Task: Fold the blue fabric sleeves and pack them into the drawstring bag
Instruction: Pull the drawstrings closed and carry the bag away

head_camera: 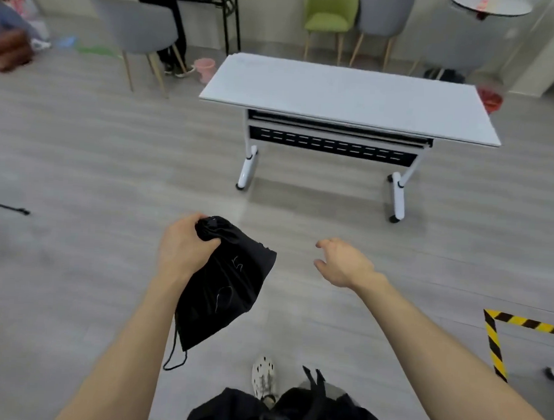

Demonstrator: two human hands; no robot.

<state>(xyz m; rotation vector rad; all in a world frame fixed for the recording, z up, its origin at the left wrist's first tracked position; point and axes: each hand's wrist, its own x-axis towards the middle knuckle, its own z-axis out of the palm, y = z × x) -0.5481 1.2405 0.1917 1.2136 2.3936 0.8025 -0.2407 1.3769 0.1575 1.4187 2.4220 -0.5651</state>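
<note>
Black drawstring bag (225, 280): carried in mid-air above the floor (80, 169), neck bunched shut in the left hand (183, 248) grip; cord loop dangling below. Pale marks on the cloth, possibly "5", otherwise unreadable. Blue sleeves: none in view. Right hand (346, 263): empty, fingers spread. White counter (353, 95) ahead, bare. Judged early stage; next, probably setting down on the counter and loosening the neck.

A faint handwritten "5" shows on the black drawstring bag (225, 280), lower centre-left; nothing else is readable
</note>
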